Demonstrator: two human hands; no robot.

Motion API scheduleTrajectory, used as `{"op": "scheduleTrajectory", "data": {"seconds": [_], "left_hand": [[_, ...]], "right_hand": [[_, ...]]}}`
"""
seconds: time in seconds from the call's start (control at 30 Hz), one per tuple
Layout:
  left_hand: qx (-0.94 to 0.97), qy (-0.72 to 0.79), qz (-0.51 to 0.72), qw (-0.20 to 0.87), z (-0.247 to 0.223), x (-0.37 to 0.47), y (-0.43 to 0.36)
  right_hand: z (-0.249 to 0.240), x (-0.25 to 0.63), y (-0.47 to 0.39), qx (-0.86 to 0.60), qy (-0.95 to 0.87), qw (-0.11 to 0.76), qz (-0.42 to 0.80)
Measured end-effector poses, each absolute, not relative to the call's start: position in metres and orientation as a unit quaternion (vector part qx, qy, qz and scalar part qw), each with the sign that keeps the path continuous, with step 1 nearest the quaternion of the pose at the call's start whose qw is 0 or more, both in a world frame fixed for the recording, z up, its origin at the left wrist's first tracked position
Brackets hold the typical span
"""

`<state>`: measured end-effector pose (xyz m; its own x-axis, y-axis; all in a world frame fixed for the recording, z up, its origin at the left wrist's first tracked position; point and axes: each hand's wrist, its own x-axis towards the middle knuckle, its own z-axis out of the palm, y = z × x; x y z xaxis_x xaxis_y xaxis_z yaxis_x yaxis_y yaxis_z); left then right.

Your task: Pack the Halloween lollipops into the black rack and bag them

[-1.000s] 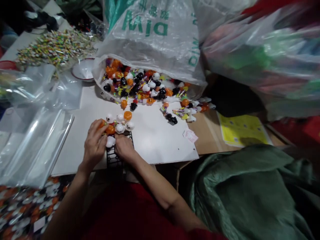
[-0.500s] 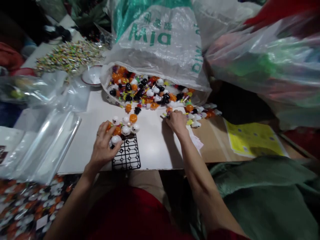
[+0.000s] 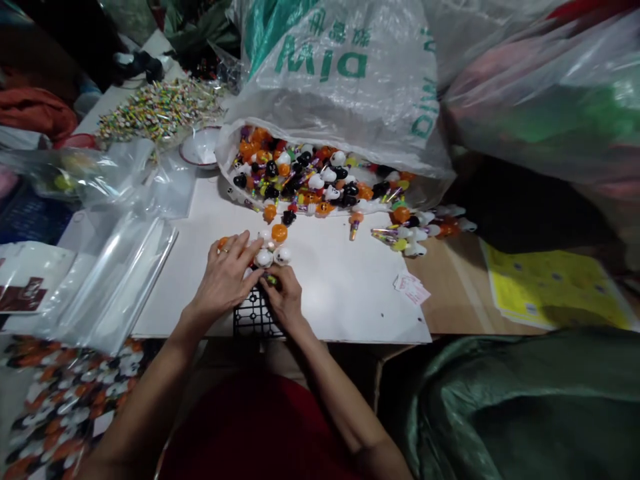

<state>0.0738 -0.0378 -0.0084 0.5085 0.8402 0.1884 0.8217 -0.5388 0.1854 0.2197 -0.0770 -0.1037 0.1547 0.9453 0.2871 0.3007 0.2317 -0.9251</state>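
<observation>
A black grid rack point(image 3: 254, 319) lies at the front edge of the white tabletop point(image 3: 340, 287). Several white and orange toy heads point(image 3: 279, 233) stand at its far end. My left hand point(image 3: 225, 277) rests over the rack's far left part and the heads there, its fingers spread. My right hand point(image 3: 284, 293) is closed at the rack's right side, its fingers pinching a small toy pen point(image 3: 271, 280) with a dark top. Part of that toy is hidden by the fingers. Behind them a large white sack point(image 3: 320, 100) lies open, full of mixed toy pens point(image 3: 310, 177).
Loose toy pens point(image 3: 415, 233) lie right of the sack, near a pink paper slip point(image 3: 414, 288) and yellow sheets point(image 3: 555, 283). Clear plastic bags point(image 3: 110, 280) cover the left side. A white bowl point(image 3: 200, 147) and a pile of small sticks point(image 3: 157, 110) sit behind.
My right hand has come from near the sack's mouth back to the rack, now with a toy in it. My left hand has shifted slightly over the heads. The view has turned a little.
</observation>
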Motion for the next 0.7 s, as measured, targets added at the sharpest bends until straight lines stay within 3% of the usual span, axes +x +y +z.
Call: {"op": "scheduleTrajectory", "data": {"seconds": [0.27,0.57,0.7], "left_hand": [[0.872,0.421,0.249,-0.006,-0.026,0.064,-0.038],[0.882,0.409,0.226,-0.066,-0.032,0.066,-0.044],[0.878,0.403,0.254,-0.052,-0.030,0.063,-0.039]], "right_hand": [[-0.104,0.216,-0.078,-0.541,-0.648,0.441,0.306],[-0.103,0.215,-0.078,-0.526,-0.687,0.389,0.316],[-0.088,0.269,-0.078,-0.549,-0.687,0.394,0.267]]}}
